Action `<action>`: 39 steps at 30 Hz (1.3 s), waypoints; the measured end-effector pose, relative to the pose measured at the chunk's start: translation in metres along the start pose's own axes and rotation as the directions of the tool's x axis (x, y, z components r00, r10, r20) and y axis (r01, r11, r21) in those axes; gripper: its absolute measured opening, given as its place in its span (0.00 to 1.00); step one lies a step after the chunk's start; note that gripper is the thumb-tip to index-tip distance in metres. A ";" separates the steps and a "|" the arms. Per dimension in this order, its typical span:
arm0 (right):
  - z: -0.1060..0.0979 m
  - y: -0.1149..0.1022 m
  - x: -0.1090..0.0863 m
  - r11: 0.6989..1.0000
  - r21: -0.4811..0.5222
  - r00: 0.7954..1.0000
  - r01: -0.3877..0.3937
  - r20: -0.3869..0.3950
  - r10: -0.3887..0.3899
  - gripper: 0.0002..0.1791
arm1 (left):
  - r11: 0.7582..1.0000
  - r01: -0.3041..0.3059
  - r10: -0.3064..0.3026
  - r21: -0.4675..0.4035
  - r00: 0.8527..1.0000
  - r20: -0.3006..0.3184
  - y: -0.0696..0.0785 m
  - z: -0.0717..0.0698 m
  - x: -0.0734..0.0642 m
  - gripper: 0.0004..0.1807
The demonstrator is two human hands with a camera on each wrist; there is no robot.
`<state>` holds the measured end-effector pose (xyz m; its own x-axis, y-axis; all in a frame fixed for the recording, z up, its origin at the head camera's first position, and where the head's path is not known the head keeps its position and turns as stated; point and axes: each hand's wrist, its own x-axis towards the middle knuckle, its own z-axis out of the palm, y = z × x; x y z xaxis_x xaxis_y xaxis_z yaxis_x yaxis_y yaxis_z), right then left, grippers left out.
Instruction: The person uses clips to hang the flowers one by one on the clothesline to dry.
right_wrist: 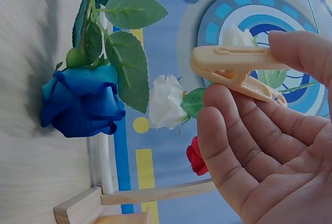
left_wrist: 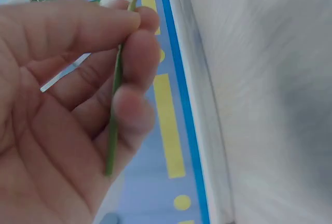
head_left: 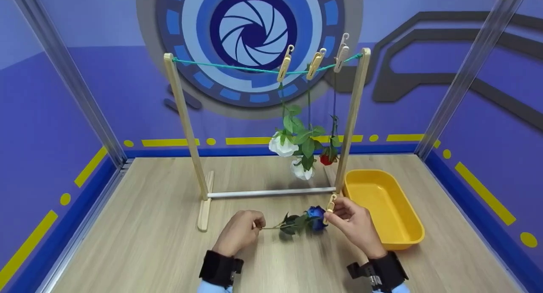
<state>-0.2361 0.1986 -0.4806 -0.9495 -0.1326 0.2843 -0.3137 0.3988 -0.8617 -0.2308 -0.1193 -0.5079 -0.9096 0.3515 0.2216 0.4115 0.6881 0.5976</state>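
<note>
My left hand point(head_left: 242, 230) pinches the green stem point(left_wrist: 118, 73) of a blue rose between thumb and fingertips. The blue rose point(right_wrist: 83, 102) lies out to the right, its bloom just above or on the tabletop, dark leaves behind it. Close to that bloom, my right hand point(head_left: 356, 225) holds a pale yellow clothespin point(right_wrist: 233, 60) with a hooked end, thumb on one side and fingers on the other. Two white roses point(head_left: 283, 144) and a red rose point(head_left: 326, 158) hang head down from a green string point(head_left: 229, 66), each stem under a clothespin point(head_left: 314, 65).
A wooden frame point(head_left: 183, 110) carries the string, with a white bar point(head_left: 271, 193) low between its posts. Right of it stands a yellow basin point(head_left: 407, 208) on the wooden table point(head_left: 148, 250). Blue patterned walls point(head_left: 106, 93) enclose the table at the back and sides.
</note>
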 end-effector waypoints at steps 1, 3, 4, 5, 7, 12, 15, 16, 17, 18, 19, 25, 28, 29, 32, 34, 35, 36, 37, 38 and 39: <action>0.000 0.000 0.000 1.000 0.001 1.000 0.000 0.001 0.000 0.14 | 1.000 -0.003 0.003 0.019 1.000 -0.019 0.001 -0.001 0.000 0.12; 0.000 0.000 0.001 1.000 0.001 1.000 0.002 0.002 -0.002 0.13 | 0.999 -0.006 0.008 0.044 0.999 -0.051 0.002 -0.004 0.000 0.11; 0.000 0.000 0.001 1.000 0.002 1.000 0.002 0.002 -0.002 0.13 | 0.999 -0.011 0.014 0.046 0.998 -0.061 0.003 -0.005 0.000 0.11; 0.000 0.000 0.001 1.000 0.003 1.000 0.003 0.002 -0.003 0.13 | 0.999 -0.018 0.021 0.040 0.998 -0.067 0.004 -0.006 0.000 0.11; 0.000 0.000 0.001 1.000 -0.001 1.000 0.008 -0.003 -0.008 0.13 | 0.999 -0.031 0.032 0.021 0.997 -0.076 0.007 -0.010 -0.001 0.12; 0.001 0.001 0.002 1.000 -0.002 1.000 0.017 -0.008 -0.017 0.13 | 0.998 -0.065 0.062 -0.021 0.992 -0.107 0.014 -0.019 -0.005 0.13; 0.001 0.000 0.002 1.000 0.003 1.000 0.016 -0.008 -0.016 0.12 | 0.997 -0.062 0.055 -0.041 0.986 -0.157 0.017 -0.024 -0.006 0.12; 0.001 0.000 0.002 1.000 0.004 1.000 0.016 -0.009 -0.016 0.12 | 0.997 -0.055 0.045 -0.052 0.984 -0.175 0.017 -0.025 -0.006 0.12; 0.001 0.000 0.002 1.000 0.006 1.000 0.014 -0.009 -0.014 0.12 | 0.997 -0.048 0.035 -0.066 0.981 -0.192 0.018 -0.026 -0.006 0.11; 0.001 0.000 0.002 1.000 0.008 1.000 0.007 -0.009 -0.007 0.12 | 0.995 -0.042 0.023 -0.086 0.978 -0.207 0.018 -0.027 -0.006 0.10; 0.001 -0.001 0.002 1.000 0.013 1.000 0.002 -0.008 -0.002 0.12 | 0.994 -0.038 0.014 -0.107 0.976 -0.218 0.018 -0.028 -0.007 0.09; 0.001 0.001 0.002 1.000 0.013 1.000 -0.007 -0.010 0.007 0.13 | 0.957 -0.009 -0.063 -0.290 0.969 -0.241 0.015 -0.036 -0.010 0.07; 0.001 0.001 0.002 1.000 0.000 1.000 -0.012 -0.011 0.012 0.13 | 0.920 0.006 -0.115 -0.392 0.960 -0.255 0.015 -0.038 -0.011 0.08; 0.001 0.001 0.002 1.000 -0.002 1.000 -0.013 -0.011 0.013 0.13 | 0.906 0.008 -0.131 -0.423 0.956 -0.262 0.015 -0.039 -0.011 0.09; 0.002 -0.001 0.001 1.000 0.002 1.000 -0.015 -0.009 0.015 0.13 | 0.855 0.001 -0.171 -0.519 0.945 -0.279 0.016 -0.039 -0.011 0.11; 0.002 -0.002 0.001 1.000 0.007 1.000 -0.015 -0.006 0.015 0.13 | 0.810 -0.013 -0.192 -0.587 0.939 -0.286 0.017 -0.040 -0.011 0.12; 0.002 -0.002 0.001 1.000 0.009 1.000 -0.013 -0.005 0.013 0.13 | 0.789 -0.019 -0.202 -0.615 0.936 -0.289 0.017 -0.040 -0.010 0.12; 0.002 -0.002 0.001 1.000 0.009 1.000 -0.015 -0.005 0.015 0.13 | 0.769 -0.025 -0.212 -0.638 0.932 -0.293 0.018 -0.040 -0.010 0.12; 0.002 -0.002 0.001 1.000 0.005 1.000 -0.016 -0.006 0.016 0.13 | 0.755 -0.028 -0.223 -0.655 0.928 -0.297 0.018 -0.040 -0.010 0.12; 0.002 -0.002 0.002 1.000 0.001 1.000 -0.016 -0.008 0.016 0.13 | 0.744 -0.031 -0.233 -0.668 0.925 -0.301 0.019 -0.040 -0.009 0.12; 0.003 -0.001 0.002 1.000 -0.002 1.000 -0.014 -0.008 0.014 0.13 | 0.739 -0.033 -0.239 -0.673 0.921 -0.309 0.019 -0.039 -0.009 0.11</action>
<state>-0.2375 0.1955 -0.4800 -0.9539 -0.1195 0.2752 -0.3000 0.4027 -0.8648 -0.2173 -0.1341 -0.4681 -0.9536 -0.0371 0.2989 0.2958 0.0700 0.9527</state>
